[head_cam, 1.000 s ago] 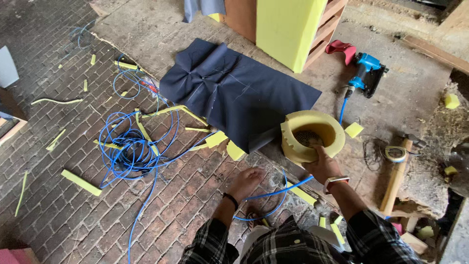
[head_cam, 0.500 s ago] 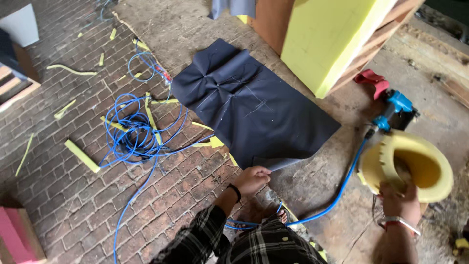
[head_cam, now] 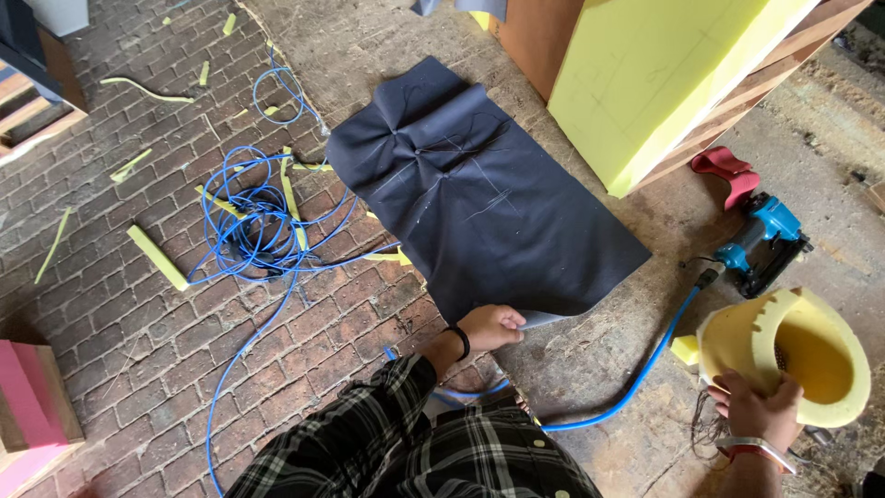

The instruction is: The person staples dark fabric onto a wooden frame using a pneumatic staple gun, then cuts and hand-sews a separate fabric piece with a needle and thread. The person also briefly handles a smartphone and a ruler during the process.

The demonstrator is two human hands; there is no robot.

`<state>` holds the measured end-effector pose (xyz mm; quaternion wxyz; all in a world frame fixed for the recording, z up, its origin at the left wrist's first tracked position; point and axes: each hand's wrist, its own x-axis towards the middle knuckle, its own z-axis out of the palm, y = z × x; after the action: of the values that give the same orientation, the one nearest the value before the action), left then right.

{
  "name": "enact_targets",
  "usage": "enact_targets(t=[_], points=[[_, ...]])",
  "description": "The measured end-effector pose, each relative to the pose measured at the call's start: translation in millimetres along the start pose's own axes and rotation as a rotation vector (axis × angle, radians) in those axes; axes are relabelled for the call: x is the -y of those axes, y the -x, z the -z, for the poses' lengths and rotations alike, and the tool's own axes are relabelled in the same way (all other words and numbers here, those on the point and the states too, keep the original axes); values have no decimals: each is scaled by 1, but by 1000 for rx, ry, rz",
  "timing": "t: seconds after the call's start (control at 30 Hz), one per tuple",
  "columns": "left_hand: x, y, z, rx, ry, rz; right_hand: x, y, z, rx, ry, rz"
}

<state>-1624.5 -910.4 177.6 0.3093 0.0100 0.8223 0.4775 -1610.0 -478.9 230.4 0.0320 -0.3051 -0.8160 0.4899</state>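
Left hand (head_cam: 493, 326) pinched on the near edge of the dark fabric (head_cam: 479, 198), right hand (head_cam: 756, 406) clamped on the yellow foam ring (head_cam: 784, 355).

Upholstery workshop: foam block (head_cam: 666, 74), staple gun (head_cam: 765, 242)

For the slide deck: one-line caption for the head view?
Left hand lifts dark fabric corner; right hand grips yellow foam ring.

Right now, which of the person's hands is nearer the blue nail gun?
The right hand, gripping the yellow foam ring just below the nail gun. The left hand is farther off, pinching the dark cloth's edge.
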Motion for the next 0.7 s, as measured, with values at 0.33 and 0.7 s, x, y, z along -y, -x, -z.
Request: enact_targets(t=[0.33,0.7], points=[[48,-28,61,32,147,-67,17,3,-17,-164,89,-8],[133,-60,193,14,137,-213,149,150,-151,-28,-168,351]])
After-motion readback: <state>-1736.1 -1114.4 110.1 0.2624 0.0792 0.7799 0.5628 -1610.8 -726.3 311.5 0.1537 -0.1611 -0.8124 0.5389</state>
